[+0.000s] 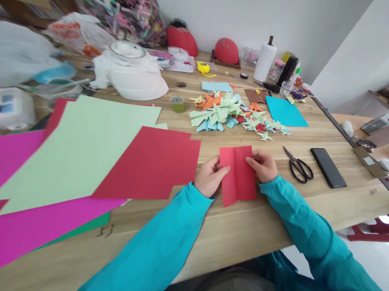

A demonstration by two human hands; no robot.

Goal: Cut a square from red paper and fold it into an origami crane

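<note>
A red sheet of paper (238,182) with an upright crease down its middle is held just over the table's front part. My left hand (210,176) pinches its left edge, thumb on the front face and fingers behind. On the opposite edge, near the top, my right hand (263,165) grips it the same way. Black-handled scissors (299,165) lie to the right of my right hand. Left of my left hand lie larger red sheets (153,165) on a pale green sheet (80,147).
Folded paper shapes (225,111) are heaped behind the held paper, beside a blue sheet (286,111). A black phone (328,167) lies at right. Magenta paper (55,224) spreads across the left. A white cap (135,81), a red pincushion (226,51) and a white bottle (265,61) stand farther back.
</note>
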